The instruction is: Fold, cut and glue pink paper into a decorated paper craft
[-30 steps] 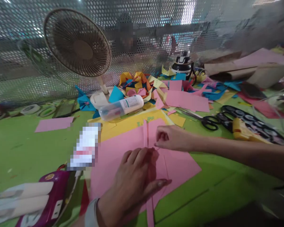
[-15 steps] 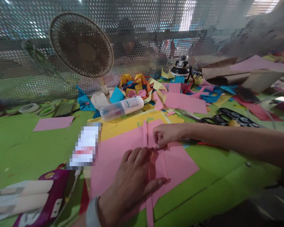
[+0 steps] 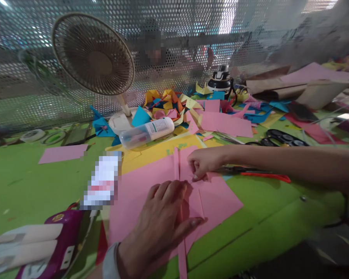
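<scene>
A large pink sheet of paper (image 3: 133,190) lies on the table, with a narrow pink paper strip (image 3: 182,263) running lengthwise across it. My left hand (image 3: 165,213) lies over the strip and the sheet, its thumb apart from the fingers, pressing them down. My right hand (image 3: 205,162) rests on the upper part of the pink paper with its fingers curled in. Whether anything is between those fingers is hidden. Folded edges of pink paper show between the two hands. Under my right forearm lies a dark tool with a red edge (image 3: 264,176), partly covered.
A yellow sheet (image 3: 145,159) lies behind the pink one. A clear bottle (image 3: 147,133), a fan (image 3: 95,58) and piled coloured paper scraps (image 3: 221,122) stand or lie farther back. At left are a phone (image 3: 103,182) and a purple device (image 3: 58,240). Black-handled scissors (image 3: 254,143) lie at right.
My right hand has drawn slightly away from my left hand's fingertips, and its forearm sits a little higher. The left hand stays on the paper. The whole view has shifted slightly.
</scene>
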Available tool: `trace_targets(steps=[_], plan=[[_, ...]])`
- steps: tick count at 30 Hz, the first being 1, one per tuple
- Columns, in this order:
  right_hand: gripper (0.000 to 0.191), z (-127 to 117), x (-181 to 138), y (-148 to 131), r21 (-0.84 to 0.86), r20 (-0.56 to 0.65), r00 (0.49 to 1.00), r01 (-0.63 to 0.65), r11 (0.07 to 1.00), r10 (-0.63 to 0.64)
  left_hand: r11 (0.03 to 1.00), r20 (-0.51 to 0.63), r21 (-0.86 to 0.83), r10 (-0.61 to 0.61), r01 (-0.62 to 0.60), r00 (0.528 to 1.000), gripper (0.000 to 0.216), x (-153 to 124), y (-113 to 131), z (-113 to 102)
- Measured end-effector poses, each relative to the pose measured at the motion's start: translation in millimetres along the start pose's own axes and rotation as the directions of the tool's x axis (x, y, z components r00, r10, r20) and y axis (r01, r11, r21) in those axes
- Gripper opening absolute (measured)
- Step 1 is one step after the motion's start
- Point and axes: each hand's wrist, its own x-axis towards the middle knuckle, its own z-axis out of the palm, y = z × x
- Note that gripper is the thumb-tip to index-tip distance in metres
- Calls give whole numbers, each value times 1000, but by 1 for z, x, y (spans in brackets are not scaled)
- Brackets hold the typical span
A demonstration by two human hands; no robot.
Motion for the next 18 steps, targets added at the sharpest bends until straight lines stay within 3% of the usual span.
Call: trace_targets(steps=[8,13,18], plan=[[11,-3,-15,-1,12,-39,992,-119,993,119,999,-26,15,30,-30,999,58,-1,1,0],[14,-6,-20,-12,-16,-100,993,-58,998,57,999,-28,19,33,-33,999,59,0,2,-3],[32,0,-5,-3,81,33,999,-33,996,30,998,-30,25,51,-51,998,55,-2,3,-4]])
